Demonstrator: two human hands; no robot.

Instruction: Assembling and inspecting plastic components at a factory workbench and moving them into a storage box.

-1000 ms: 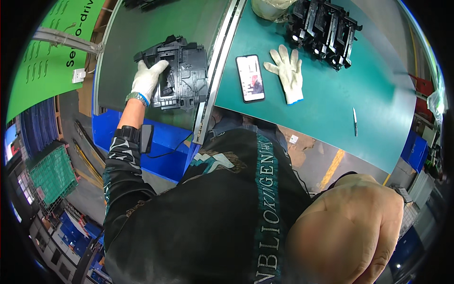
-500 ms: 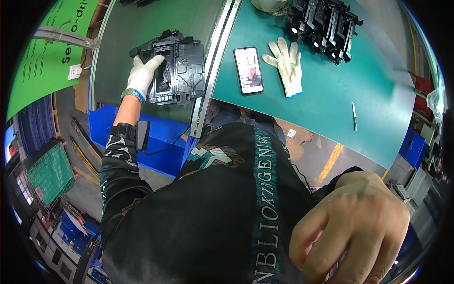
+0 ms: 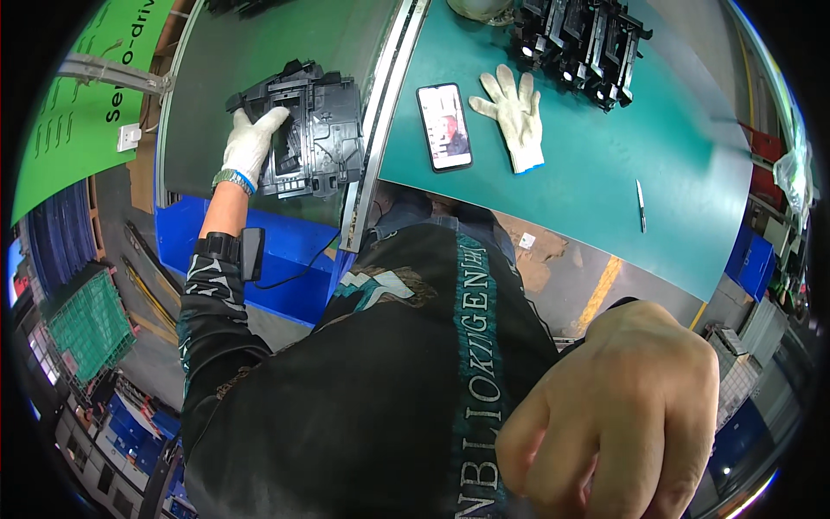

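My left hand, in a white knitted glove, grips the left side of a black moulded plastic frame. The thumb lies over its inner edge, while the other fingers are partly hidden behind it. This frame lies on the dark green conveyor belt. Bare and very close to the camera, my right hand is raised at the lower right, in front of my chest. Its fingers are curled down, and whatever they may hold is hidden beneath them.
On the green table lie a phone with a lit screen, an empty white glove and a pen. Several black plastic parts stand at its far side. A metal rail divides belt from table.
My right hand has shifted a little left and stays curled. The whole view has moved slightly. My left hand keeps its grip on the black frame.
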